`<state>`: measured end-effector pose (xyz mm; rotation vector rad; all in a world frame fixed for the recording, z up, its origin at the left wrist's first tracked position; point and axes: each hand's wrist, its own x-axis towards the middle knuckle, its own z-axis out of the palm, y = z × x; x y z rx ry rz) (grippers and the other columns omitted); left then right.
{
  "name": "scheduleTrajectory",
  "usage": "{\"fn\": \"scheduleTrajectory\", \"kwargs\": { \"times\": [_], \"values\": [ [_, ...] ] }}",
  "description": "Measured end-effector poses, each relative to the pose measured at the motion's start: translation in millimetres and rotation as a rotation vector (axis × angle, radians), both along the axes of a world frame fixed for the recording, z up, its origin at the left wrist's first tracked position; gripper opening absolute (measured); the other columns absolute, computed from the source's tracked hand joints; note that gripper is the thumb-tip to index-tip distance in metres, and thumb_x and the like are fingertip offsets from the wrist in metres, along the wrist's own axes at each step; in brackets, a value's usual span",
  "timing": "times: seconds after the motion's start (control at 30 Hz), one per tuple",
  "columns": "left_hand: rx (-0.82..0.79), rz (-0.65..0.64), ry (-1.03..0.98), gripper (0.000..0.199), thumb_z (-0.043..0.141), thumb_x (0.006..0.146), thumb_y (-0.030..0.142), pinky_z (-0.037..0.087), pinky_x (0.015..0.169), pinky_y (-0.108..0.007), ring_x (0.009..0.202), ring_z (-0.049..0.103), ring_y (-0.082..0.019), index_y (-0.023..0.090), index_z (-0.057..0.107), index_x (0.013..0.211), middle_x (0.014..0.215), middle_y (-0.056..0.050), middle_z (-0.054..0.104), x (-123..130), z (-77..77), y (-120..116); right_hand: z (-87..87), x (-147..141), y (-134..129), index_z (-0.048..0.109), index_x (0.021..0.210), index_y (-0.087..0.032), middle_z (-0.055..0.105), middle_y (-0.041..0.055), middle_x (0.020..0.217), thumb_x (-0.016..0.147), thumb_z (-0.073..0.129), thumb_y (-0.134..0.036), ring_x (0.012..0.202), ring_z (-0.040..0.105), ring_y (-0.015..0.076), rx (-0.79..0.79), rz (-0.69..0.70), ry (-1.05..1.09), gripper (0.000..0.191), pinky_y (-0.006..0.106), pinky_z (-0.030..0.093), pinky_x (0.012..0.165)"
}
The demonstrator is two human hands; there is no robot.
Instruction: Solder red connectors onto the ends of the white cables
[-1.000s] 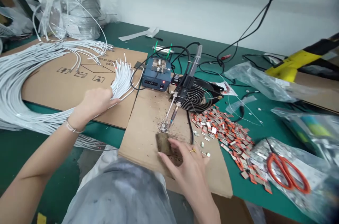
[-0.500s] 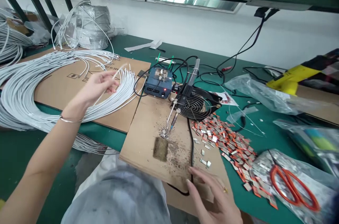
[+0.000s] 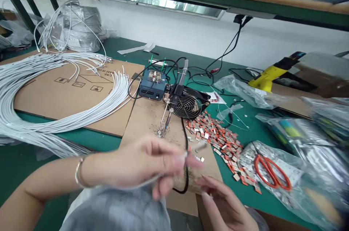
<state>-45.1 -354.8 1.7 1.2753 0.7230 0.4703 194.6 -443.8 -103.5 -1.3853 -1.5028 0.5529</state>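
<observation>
Fingers pressed together, my left hand [image 3: 152, 162] holds a white cable [image 3: 141, 184] above the front of the cardboard; its tip is blurred. My right hand [image 3: 226, 202] is just to the right, thumb and fingers apart, with nothing seen between them. Behind the hands a soldering iron [image 3: 177, 91] points down in its holder at bits of solder [image 3: 159, 132]. Small metal pieces with orange parts [image 3: 223, 140] lie in a pile right of the cardboard.
A large bundle of white cables [image 3: 68, 122] lies at the left. A blue control box [image 3: 151, 87] and a black fan [image 3: 188, 106] stand behind the hands. Orange-handled scissors [image 3: 272, 172] rest on plastic bags at the right, near a yellow heat gun [image 3: 268, 76].
My left hand has come from the cable bundle to the right and nearer, bringing a white cable beside my right hand. The view has turned somewhat to the right.
</observation>
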Motion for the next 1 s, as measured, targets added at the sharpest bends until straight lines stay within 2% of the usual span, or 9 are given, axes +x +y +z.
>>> {"fn": "scheduleTrajectory", "kwargs": {
  "times": [0.07,0.13,0.2,0.33,0.43,0.5,0.7,0.8,1.0],
  "values": [
    [-0.2,-0.167,-0.061,0.066,0.06,0.073,0.073,0.043,0.046,-0.023,0.044,0.05,-0.009,0.016,0.069,0.103,0.055,0.002,0.056,3.7,-36.0,-16.4,1.1,-1.3,0.3,0.069,0.109,-0.026,0.07,0.0084,0.083,0.085,0.066,-0.042,0.066,0.065,0.0237,-0.122,0.104,0.125,0.03,0.032,0.055,0.058],
    [-0.252,-0.152,-0.023,0.069,0.064,0.069,0.073,0.043,0.048,-0.023,0.046,0.052,-0.01,0.016,0.066,0.106,0.052,0.005,0.052,2.3,-60.3,-26.8,3.0,-8.4,3.2,0.069,0.113,-0.025,0.069,0.0078,0.079,0.083,0.065,-0.049,0.062,0.063,0.0224,-0.221,0.232,0.208,0.038,0.031,0.053,0.054],
    [-0.177,-0.099,0.099,0.059,0.065,0.073,0.067,0.042,0.049,-0.023,0.048,0.053,-0.011,0.016,0.066,0.103,0.054,0.006,0.051,-3.0,-69.5,-30.9,5.2,-20.2,7.5,0.072,0.105,-0.025,0.068,0.0071,0.077,0.084,0.065,-0.051,0.062,0.063,0.0212,-0.301,0.316,0.247,0.035,0.029,0.053,0.056],
    [0.152,-0.116,0.309,0.032,0.054,0.09,0.045,0.043,0.054,-0.023,0.054,0.056,-0.011,0.016,0.068,0.095,0.063,0.002,0.057,-16.7,-59.6,-25.4,9.5,-44.5,16.3,0.073,0.085,-0.023,0.068,0.006,0.074,0.087,0.065,-0.046,0.068,0.064,0.0183,-0.339,0.318,0.284,0.025,0.027,0.054,0.063],
    [0.396,-0.131,0.369,0.028,0.05,0.093,0.037,0.042,0.055,-0.021,0.059,0.056,-0.011,0.017,0.07,0.091,0.068,-0.001,0.062,-21.7,-50.7,-16.1,13.1,-54.1,24.2,0.073,0.084,-0.021,0.068,0.0053,0.07,0.086,0.067,-0.043,0.062,0.062,0.0163,-0.277,0.294,0.274,0.023,0.025,0.053,0.056],
    [0.475,-0.131,0.374,0.027,0.05,0.093,0.035,0.041,0.054,-0.02,0.061,0.056,-0.01,0.018,0.071,0.09,0.072,-0.002,0.065,-21.9,-49.4,-9.0,15.9,-56.5,31.3,0.072,0.083,-0.02,0.069,0.0054,0.07,0.084,0.068,-0.043,0.062,0.063,0.0166,-0.289,0.286,0.293,0.024,0.026,0.053,0.055],
    [0.504,-0.139,0.398,0.027,0.051,0.091,0.035,0.038,0.05,-0.019,0.057,0.055,-0.009,0.017,0.072,0.09,0.069,-0.002,0.067,-17.1,-55.1,14.0,23.5,-55.6,54.9,0.068,0.083,-0.02,0.069,0.0037,0.069,0.078,0.073,-0.05,0.06,0.063,0.0148,-0.435,0.331,0.447,0.031,0.024,0.053,0.049],
    [0.526,-0.118,0.409,0.025,0.054,0.089,0.034,0.039,0.052,-0.02,0.058,0.054,-0.01,0.018,0.073,0.088,0.068,-0.001,0.067,-14.1,-55.5,24.8,26.1,-51.8,64.3,0.068,0.084,-0.019,0.068,0.0037,0.07,0.074,0.075,-0.055,0.058,0.061,0.0137,-0.514,0.321,0.441,0.038,0.024,0.053,0.05],
    [0.458,-0.102,0.427,0.023,0.057,0.087,0.036,0.041,0.055,-0.021,0.059,0.055,-0.011,0.017,0.07,0.083,0.064,0.001,0.066,-7.5,-56.8,49.5,26.7,-42.5,90.3,0.067,0.081,-0.019,0.068,0.0042,0.07,0.07,0.077,-0.059,0.056,0.06,0.0129,-0.601,0.353,0.418,0.043,0.026,0.053,0.051]
  ]
}}
